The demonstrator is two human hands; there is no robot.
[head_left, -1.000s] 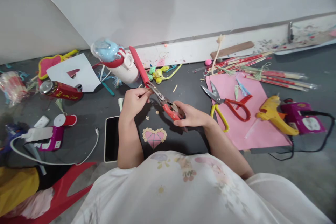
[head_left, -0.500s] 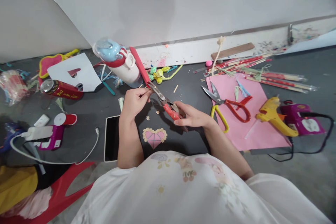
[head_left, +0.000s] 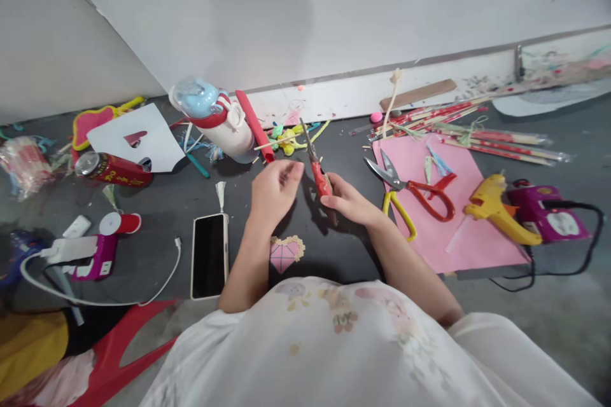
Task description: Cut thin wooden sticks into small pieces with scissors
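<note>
Item, pliers with red handles point(head_left: 321, 177), centre of frame, held by the right hand point(head_left: 351, 198); its grip is wrapped round the handles, seemingly so the nose points away from the body, toward upper centre. Item, left hand point(head_left: 274, 194), just left of the pliers, fingers curled and blurred; I cannot tell whether its grip pinches anything. Item, thin pale stick point(head_left: 274, 142), above that hand; whether held or lying is unclear. Item, pink heart with a beaded edge point(head_left: 284, 259), lower centre on the dark counter point(head_left: 353, 248), partly behind the left forearm, presumably kept near for easy reach. Item, white bottle with blue lid point(head_left: 233, 140) and red strip point(head_left: 252, 121), upper left of centre, crowding the space beyond the left hand. Item, phone point(head_left: 209, 257), lower left, beside the left forearm. Item, scissors point(head_left: 432, 199) and yellow glue gun point(head_left: 491, 206), right, on a pink sheet point(head_left: 449, 248), limiting room there.
</note>
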